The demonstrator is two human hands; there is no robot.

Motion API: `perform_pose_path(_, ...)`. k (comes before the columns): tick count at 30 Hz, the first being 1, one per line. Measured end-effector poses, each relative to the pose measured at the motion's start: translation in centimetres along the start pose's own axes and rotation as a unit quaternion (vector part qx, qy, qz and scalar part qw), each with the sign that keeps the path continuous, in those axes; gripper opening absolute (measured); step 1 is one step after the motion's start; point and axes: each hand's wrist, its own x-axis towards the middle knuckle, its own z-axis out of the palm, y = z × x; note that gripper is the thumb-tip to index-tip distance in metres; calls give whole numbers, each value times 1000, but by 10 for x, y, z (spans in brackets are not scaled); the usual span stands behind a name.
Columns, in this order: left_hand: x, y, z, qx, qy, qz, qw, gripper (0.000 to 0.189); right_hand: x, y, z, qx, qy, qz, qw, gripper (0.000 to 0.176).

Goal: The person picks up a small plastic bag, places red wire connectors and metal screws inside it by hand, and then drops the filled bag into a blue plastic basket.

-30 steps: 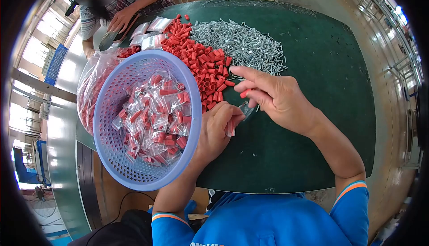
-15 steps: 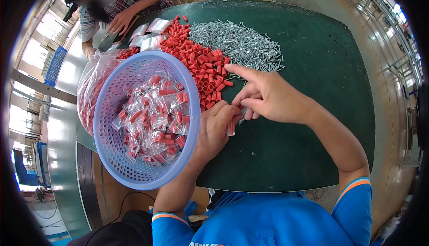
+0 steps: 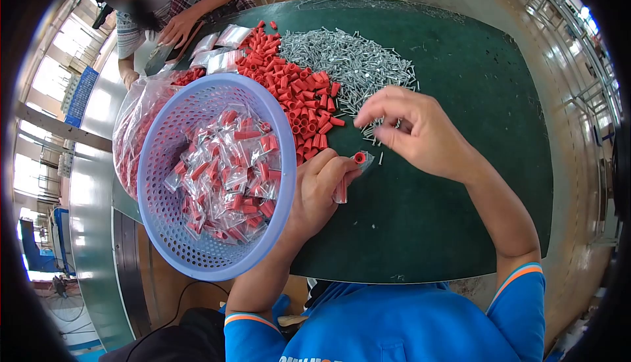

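A: Left hand [image 3: 319, 191]?
B: Closed on small clear bag [image 3: 340, 192], 1 red cap [image 3: 359, 158] at its mouth, above the green counter [image 3: 460, 224].
A: Right hand [image 3: 417, 132]?
B: Fingertips pinched narrow at the screw pile [image 3: 348, 59] edge.

Bright, even daylight – glare off windows at left – heavy fisheye vignette

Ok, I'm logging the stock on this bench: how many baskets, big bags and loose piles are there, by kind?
Perforated lavender basket: 1
Large clear bag of red caps: 1
Loose pile of red caps: 1
Loose pile of silver screws: 1
Total: 4
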Motion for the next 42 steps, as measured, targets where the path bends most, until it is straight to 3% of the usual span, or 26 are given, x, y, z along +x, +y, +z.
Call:
perform_pose_path(1, 0, 1, 0, 3, -2, -7, 1000, 22, -3, 1, -1, -1, 1, 0, 1000, 18)
perform_pose_path(4, 0, -1, 2, -10, 4, -8, 1000, 21, -11, 5, 5, -45, -75, -111, 990, 17)
perform_pose_path(8, 0, -3, 5, -8, 23, 10, 1000, 20, -12, 13, 9, -106, -99, -155, 977, 15)
perform_pose_path(15, -1, -1, 3, -1, -42, 46, 998, 22, -15, -5, -4, -180, -165, -177, 953, 12)
perform_pose_path(17, -4, -3, 3, -36, -28, 37, 998, 23, -14, -7, -2, -61, -196, -32, 978, 11)
perform_pose_path(19, -3, 1, -1, -48, -20, 38, 998, 20, -12, 1, -3, -41, -178, -89, 979, 11)
perform_pose_path(22, -5, 7, -4, -216, -91, 23, 972, 14, -14, -1, -9, 58, -298, -1, 953, 17)
perform_pose_path(23, -5, 8, -3, -246, -105, 24, 963, 14, -14, -2, -11, 57, -300, -2, 952, 17)
perform_pose_path(25, -6, 11, -4, -304, -147, 19, 941, 15, -14, -6, -13, 126, -412, 54, 901, 19)
perform_pose_path(26, -6, 12, -5, -322, -160, 12, 933, 14, -13, -7, -12, 126, -419, 65, 897, 19)
perform_pose_path(29, -8, 15, -3, -309, -123, 2, 943, 14, 3, 10, -15, 200, -459, 143, 853, 17)
perform_pose_path(30, -7, 15, -5, -283, -114, -2, 952, 13, 7, 18, -15, 249, -428, 150, 856, 13)
perform_pose_path(31, -7, 13, -6, -282, -113, -3, 953, 13, 15, 22, -12, 198, -366, 137, 899, 10)
perform_pose_path(32, -7, 12, -7, -252, -94, -27, 963, 12, 22, 21, -7, 207, -250, 225, 919, 10)
perform_pose_path(34, -6, 9, -7, -177, -70, -60, 980, 13, 40, 24, 14, -17, -64, 139, 988, 13)
perform_pose_path(35, -5, 8, -6, -175, -71, -58, 980, 13, 46, 34, 27, -17, -62, 138, 988, 13)
perform_pose_path(37, -4, 6, -5, -94, -36, -49, 994, 14, 55, 54, 50, -127, 29, -160, 978, 12)
perform_pose_path(42, -1, 5, -5, -103, 19, -63, 992, 7, 56, 57, 49, -150, -43, -151, 976, 11)
